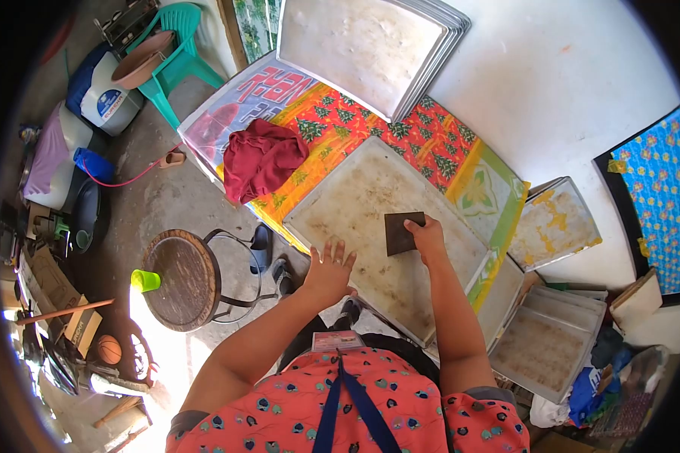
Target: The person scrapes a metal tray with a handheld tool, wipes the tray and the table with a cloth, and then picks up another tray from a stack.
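Note:
A large metal baking tray (370, 189) with brownish stains lies on the table in front of me. My right hand (428, 237) pinches a thin, dark brown square sheet (400, 235) by its right side, thumb on top, over the tray's right half. At the tray's near left edge is my left hand (329, 272), fingers spread and palm down, holding nothing. A crumpled dark red cloth (263, 160) sits on the table to the left of the tray.
Stacked metal trays (370, 45) lean at the table's back. More trays (548, 336) stand low on the right, near plastic bags (589, 392). A round wooden stool (181, 281) with a green cup (146, 281) is on the left. Behind it stands a green chair (177, 68).

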Motion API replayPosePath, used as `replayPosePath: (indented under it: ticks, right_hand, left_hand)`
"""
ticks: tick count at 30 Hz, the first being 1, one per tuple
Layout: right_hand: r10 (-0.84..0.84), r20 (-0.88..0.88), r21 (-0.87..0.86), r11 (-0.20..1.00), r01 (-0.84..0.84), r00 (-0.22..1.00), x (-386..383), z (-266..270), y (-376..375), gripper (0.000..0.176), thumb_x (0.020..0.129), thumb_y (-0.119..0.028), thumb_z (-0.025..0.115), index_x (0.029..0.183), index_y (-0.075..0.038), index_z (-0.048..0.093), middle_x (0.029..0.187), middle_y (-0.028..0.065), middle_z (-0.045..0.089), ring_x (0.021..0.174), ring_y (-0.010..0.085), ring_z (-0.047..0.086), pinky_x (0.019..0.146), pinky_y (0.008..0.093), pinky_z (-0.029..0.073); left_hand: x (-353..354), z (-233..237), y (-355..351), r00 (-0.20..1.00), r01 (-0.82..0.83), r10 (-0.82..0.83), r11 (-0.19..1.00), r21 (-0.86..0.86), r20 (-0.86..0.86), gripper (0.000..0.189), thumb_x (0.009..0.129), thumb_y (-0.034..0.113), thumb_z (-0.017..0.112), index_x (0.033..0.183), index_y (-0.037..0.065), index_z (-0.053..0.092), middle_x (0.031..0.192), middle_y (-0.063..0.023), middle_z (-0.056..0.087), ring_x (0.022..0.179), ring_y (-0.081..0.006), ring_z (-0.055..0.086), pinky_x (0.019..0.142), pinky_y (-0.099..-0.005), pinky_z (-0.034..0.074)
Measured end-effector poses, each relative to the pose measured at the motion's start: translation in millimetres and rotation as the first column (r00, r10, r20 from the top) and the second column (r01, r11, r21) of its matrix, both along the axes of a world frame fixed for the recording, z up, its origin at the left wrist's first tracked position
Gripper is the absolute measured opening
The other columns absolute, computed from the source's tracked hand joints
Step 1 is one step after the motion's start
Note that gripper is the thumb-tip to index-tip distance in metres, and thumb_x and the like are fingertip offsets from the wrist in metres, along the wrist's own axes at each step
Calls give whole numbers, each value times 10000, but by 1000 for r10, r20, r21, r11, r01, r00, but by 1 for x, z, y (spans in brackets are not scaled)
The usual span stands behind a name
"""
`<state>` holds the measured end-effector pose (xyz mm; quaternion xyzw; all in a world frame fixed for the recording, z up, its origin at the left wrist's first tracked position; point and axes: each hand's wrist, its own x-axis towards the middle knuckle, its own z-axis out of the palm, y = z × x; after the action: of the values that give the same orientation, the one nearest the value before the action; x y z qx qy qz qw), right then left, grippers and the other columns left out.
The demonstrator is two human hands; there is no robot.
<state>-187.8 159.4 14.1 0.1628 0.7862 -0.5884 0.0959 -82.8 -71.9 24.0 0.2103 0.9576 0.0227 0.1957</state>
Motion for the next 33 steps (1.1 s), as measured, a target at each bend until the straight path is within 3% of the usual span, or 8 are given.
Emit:
replayPosePath:
  ticks: [14, 17, 23, 29, 33]
  right_hand:
    - [48, -28, 31, 998, -47, 998, -3, -11, -3, 191, 832, -75, 658, 994, 26, 652, 869, 73, 680, 766, 162, 617, 713, 315, 490]
    - [60, -52, 54, 997, -57, 997, -2, -10, -3, 228, 816, -109, 663, 982, 47, 650, 863, 149, 695, 774, 233, 660, 727, 341, 497]
    - [249, -74, 358, 910, -207, 966, -6, 9, -7, 281, 806, -180, 671, 980, 39, 639, 869, 233, 672, 843, 366, 658, 748, 407, 493]
    - [267, -121, 362, 909, -208, 956, -14, -2, -4, 287, 811, -180, 673, 976, 51, 631, 854, 235, 670, 799, 363, 662, 711, 405, 500]
    - [235, -64, 229, 949, -215, 970, -13, 6, -3, 247, 818, -141, 669, 972, 50, 634, 825, 187, 682, 727, 284, 673, 660, 389, 508]
  left_hand:
    - [2, -3, -1, 998, -4, 8, 998, 60, -57, 889, 741, 548, 674, 1437, 103, 347, 1497, -235, 263, 1368, -444, 266, 1036, -668, 224]
    - [1, -3, -1, 999, 4, -3, 1000, 18, -43, 897, 753, 575, 649, 1453, 119, 322, 1506, -230, 247, 1376, -433, 261, 1043, -661, 214]
    - [0, -2, 0, 999, 3, -3, 1000, 12, -35, 896, 759, 576, 643, 1456, 118, 315, 1508, -231, 243, 1380, -433, 252, 1043, -660, 216]
    - [1, 0, -1, 999, 7, -6, 1000, 15, -40, 894, 762, 579, 638, 1455, 115, 316, 1509, -231, 240, 1383, -430, 248, 1040, -658, 226]
    - [2, -1, -2, 999, 7, -6, 1000, 19, -51, 893, 761, 579, 641, 1453, 114, 320, 1506, -232, 246, 1381, -431, 252, 1034, -659, 236]
